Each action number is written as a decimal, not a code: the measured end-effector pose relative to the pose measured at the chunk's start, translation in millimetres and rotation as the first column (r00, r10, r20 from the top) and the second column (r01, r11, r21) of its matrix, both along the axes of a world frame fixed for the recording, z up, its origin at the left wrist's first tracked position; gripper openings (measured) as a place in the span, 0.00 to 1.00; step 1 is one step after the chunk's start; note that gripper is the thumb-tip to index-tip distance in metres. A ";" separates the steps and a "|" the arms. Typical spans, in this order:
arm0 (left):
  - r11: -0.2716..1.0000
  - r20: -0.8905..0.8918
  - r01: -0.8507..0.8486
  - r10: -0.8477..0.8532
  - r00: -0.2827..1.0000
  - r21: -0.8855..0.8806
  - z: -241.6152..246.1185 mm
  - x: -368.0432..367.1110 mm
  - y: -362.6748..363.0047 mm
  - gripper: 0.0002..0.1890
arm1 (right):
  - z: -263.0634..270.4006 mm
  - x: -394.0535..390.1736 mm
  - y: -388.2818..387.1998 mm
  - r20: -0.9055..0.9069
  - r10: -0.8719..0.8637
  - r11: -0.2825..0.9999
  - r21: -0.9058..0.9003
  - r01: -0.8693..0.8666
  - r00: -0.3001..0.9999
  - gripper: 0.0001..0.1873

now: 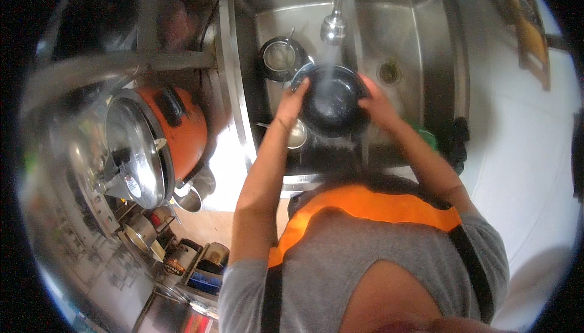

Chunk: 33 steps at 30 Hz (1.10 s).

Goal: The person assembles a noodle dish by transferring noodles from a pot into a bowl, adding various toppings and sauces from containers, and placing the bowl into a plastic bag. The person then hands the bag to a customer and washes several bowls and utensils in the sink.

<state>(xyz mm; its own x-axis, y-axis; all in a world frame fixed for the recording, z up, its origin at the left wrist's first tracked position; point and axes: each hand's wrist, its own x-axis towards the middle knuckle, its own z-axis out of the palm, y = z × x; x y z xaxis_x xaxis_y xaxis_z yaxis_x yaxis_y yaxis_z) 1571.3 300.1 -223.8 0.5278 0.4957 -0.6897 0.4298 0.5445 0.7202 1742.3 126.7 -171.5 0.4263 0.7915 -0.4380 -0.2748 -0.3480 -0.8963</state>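
A round black bowl (pixel 335 105) is held between my two hands under the faucet head (pixel 334 29), and water runs down into it. On its left rim my left hand (pixel 294 100) has a grip, thumb over the edge. My right hand (pixel 378 102) grasps the opposite rim. Behind my left hand, a dark dish with a smaller bowl (pixel 279 55) and a spoon (pixel 291 36) rests in the left basin. Partly covered by my left wrist is a light-coloured round dish (pixel 297 134) with a handle pointing left.
The steel double sink (pixel 358 52) has a drain (pixel 389 72) in its right basin. Something green (pixel 428 139) sits by my right forearm. To the left stand an orange pot (pixel 182 137) with a metal lid (pixel 134 150) and a metal cup (pixel 189 200). Shelves with pots are lower left.
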 end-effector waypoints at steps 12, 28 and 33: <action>0.810 0.151 -0.032 -0.071 0.986 0.585 78.0 -1.3 53.2 0.22 | -39.1 9.4 104.6 -0.407 -0.196 0.975 -0.175 0.134 0.892 0.34; 0.583 0.226 -0.428 0.389 0.893 0.691 205.2 -107.8 12.0 0.29 | -260.3 -24.9 50.7 0.797 0.424 0.897 -0.435 -0.078 0.430 0.14; 0.347 0.382 -0.896 0.816 0.435 0.278 284.8 -168.1 19.5 0.31 | -210.2 -20.6 59.6 0.780 0.511 0.851 -0.519 -0.083 0.361 0.07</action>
